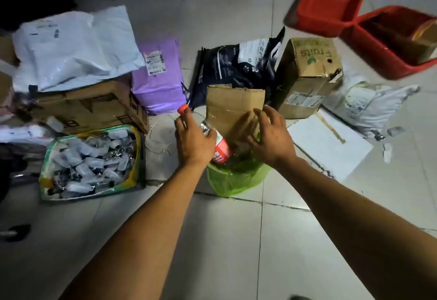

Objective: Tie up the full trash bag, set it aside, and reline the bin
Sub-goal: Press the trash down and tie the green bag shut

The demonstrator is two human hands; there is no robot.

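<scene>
A green trash bag [233, 179] lines a small bin on the tiled floor at the centre. A clear plastic bottle [218, 149] with a red label and red cap sticks out of it, tilted to the left. A brown cardboard piece [233, 107] stands upright in the bag behind the bottle. My left hand [192, 137] rests on the bottle's upper part, fingers curled around it. My right hand [272, 137] hovers with fingers spread against the cardboard's right side. The bin itself is hidden under the bag.
A box of small clear packets [91, 162] sits to the left. Cardboard boxes [307, 75], a purple parcel [157, 77], white mailers [75, 46] and a dark bag [236, 65] crowd the back. Red crates [387, 42] stand far right. A white sheet [328, 143] lies right.
</scene>
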